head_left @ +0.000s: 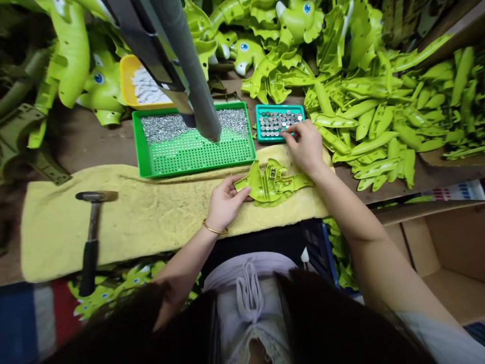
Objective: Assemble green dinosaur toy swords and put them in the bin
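My left hand (226, 203) rests on the left end of a lime-green plastic toy dinosaur shell (273, 183), holding it down on a yellow towel (113, 222). Small metal fittings sit in the shell's hollow. My right hand (305, 146) reaches past the shell, its fingertips at the near edge of a teal tray of round metal discs (281, 123). Whether those fingers hold a disc is hidden. A green perforated tray of small metal screws or rivets (197, 157) lies left of the teal tray.
A claw hammer (91, 237) lies on the towel's left side. Heaps of green toy parts (379, 111) crowd the back and right. A yellow tray of white pieces (142, 83) stands behind the green tray, under a grey vertical tube (193, 76). A cardboard box (435, 253) sits lower right.
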Demonstrator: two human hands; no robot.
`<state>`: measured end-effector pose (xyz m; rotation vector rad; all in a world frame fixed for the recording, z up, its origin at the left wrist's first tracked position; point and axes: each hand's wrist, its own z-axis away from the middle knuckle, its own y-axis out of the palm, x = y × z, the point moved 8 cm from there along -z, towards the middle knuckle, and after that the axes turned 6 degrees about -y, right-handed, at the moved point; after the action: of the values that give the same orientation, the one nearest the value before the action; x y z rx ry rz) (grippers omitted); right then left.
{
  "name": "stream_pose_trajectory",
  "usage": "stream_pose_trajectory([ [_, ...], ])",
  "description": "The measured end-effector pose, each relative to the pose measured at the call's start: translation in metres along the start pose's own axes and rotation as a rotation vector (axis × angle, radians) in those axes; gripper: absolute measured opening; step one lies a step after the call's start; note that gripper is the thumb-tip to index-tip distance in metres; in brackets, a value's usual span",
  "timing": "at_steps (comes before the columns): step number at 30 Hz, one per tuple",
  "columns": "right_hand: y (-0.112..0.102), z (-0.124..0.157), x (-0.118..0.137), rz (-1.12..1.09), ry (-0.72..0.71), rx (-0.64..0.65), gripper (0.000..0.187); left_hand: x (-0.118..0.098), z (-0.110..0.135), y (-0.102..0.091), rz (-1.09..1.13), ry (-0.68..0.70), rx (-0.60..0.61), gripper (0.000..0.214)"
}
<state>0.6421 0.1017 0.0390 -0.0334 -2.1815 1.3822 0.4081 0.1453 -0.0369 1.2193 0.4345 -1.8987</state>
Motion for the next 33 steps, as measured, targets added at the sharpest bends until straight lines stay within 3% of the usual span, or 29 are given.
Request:
stream_pose_trajectory([
  [4, -0.007, 0.037, 0.041, -0.098, -0.154, 0.077, 0.017, 0.001, 0.0, -0.001, 0.022, -0.005, -0.016, 0.048],
  [7, -0.001, 0.061, 0.055, -0.08, -0.214, 0.14, 0.023, 0.001, 0.0, -0.001, 0.027, -0.012, -0.028, 0.044],
  [12, 0.009, 0.078, 0.053, 0.125, -0.27, 0.252, 0.035, -0.004, 0.001, 0.0, 0.01, -0.005, -0.008, 0.042],
  [15, -0.001, 0.085, 0.044, 0.164, -0.218, 0.332, 0.044, -0.005, 0.003, 0.001, 0.001, -0.005, 0.002, 0.042],
  [18, -0.013, 0.096, 0.034, 0.122, -0.135, 0.41, 0.053, -0.005, 0.006, 0.0, 0.021, 0.012, -0.004, 0.044],
  [22, -0.013, 0.118, 0.044, -0.108, -0.242, 0.542, 0.042, -0.01, 0.003, -0.005, 0.069, 0.06, -0.071, 0.047],
  [24, -0.012, 0.126, 0.048, -0.216, -0.24, 0.494, 0.037, -0.02, 0.001, -0.005, 0.031, 0.146, -0.11, 0.043],
  [26, -0.013, 0.13, 0.046, -0.207, -0.177, 0.353, 0.03, -0.039, 0.008, -0.004, -0.073, 0.329, -0.174, 0.035],
  [29, -0.013, 0.137, 0.049, -0.067, -0.154, 0.189, 0.023, -0.062, 0.049, 0.007, -0.423, 0.701, -0.337, 0.022],
  [30, -0.013, 0.138, 0.053, -0.028, -0.173, 0.166, 0.022, -0.061, 0.065, 0.017, -0.559, 0.794, -0.335, 0.018],
  [31, -0.013, 0.138, 0.057, 0.002, -0.191, 0.152, 0.022, -0.055, 0.079, 0.031, -0.669, 0.849, -0.253, 0.014],
  [33, -0.014, 0.136, 0.063, 0.051, -0.213, 0.14, 0.022, -0.027, 0.099, 0.063, -0.794, 0.817, 0.076, 0.019],
])
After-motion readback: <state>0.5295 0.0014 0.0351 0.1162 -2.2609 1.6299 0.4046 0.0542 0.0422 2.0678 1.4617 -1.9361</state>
